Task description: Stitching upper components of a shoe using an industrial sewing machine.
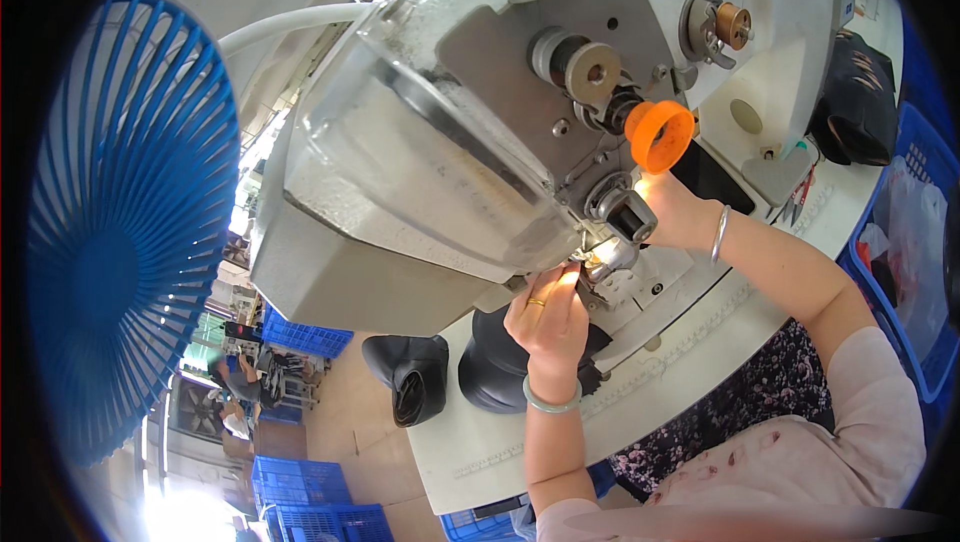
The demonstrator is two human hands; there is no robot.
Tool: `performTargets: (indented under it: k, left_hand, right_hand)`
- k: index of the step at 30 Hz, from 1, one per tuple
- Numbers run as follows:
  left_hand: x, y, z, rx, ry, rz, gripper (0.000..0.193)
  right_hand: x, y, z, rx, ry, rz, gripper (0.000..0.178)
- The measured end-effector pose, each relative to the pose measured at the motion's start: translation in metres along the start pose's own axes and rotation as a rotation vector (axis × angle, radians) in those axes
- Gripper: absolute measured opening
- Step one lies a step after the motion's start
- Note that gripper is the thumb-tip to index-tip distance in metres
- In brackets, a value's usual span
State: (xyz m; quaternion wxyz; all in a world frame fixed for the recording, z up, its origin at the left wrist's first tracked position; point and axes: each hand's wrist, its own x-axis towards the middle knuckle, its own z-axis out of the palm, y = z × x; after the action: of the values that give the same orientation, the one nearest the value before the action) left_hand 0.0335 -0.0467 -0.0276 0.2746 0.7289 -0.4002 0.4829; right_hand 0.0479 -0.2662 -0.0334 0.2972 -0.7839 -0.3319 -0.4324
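A sewing machine (400, 172) with a pale head fills the middle of the view. My left hand (552, 317) is at the lit needle area, its fingers drawn together in a pinch; whatever lies between the fingertips is too small to make out. On the far side of the needle, my right hand (680, 214) reaches in, its fingers mostly hidden behind the machine's metal parts. A black leather piece (490, 367) lies on the table beneath and beside my left hand. Another rolled black leather piece (412, 377) rests at the table's left edge.
A large blue fan (130, 232) stands close on the left. At the right are a black leather shoe upper (855, 107), red-handled snips (798, 200), a dark flat phone-like slab (718, 177) and a blue basket (930, 342) holding plastic bags. Blue crates (300, 482) stand on the floor.
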Motion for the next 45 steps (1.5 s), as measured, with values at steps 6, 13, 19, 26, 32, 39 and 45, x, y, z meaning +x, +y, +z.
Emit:
performTargets:
  k: [6,13,19,26,32,39,45]
  left_hand:
    - [0.001,0.0,0.001,-0.042,0.019,0.027,0.028]
    - [0.005,-0.001,-0.003,0.019,0.005,0.046,0.03]
    - [-0.001,0.021,-0.019,-0.117,-0.059,-0.216,0.024]
    - [-0.043,0.068,-0.046,-1.157,-0.308,-1.122,0.045]
    - [-0.103,0.099,-0.041,-1.49,-0.149,-1.467,0.052]
    - [-0.122,0.103,-0.06,-1.626,-0.016,-1.466,0.073]
    - [-0.124,0.106,-0.065,-1.641,-0.002,-1.439,0.079]
  right_hand:
    - [0.0,-0.001,-0.003,0.051,-0.022,0.002,0.025]
    - [0.004,-0.009,-0.041,0.408,-0.313,0.355,0.045]
    - [-0.001,-0.039,-0.054,0.196,-0.24,0.798,0.066]
    - [-0.094,-0.119,-0.037,-0.197,-0.186,-0.019,0.026]
    - [-0.117,-0.134,-0.069,0.433,-0.445,0.003,0.022]
    - [-0.128,-0.105,-0.059,1.084,-0.006,1.056,0.062]
    - [-0.137,-0.104,-0.047,1.6,-0.287,1.272,0.068]
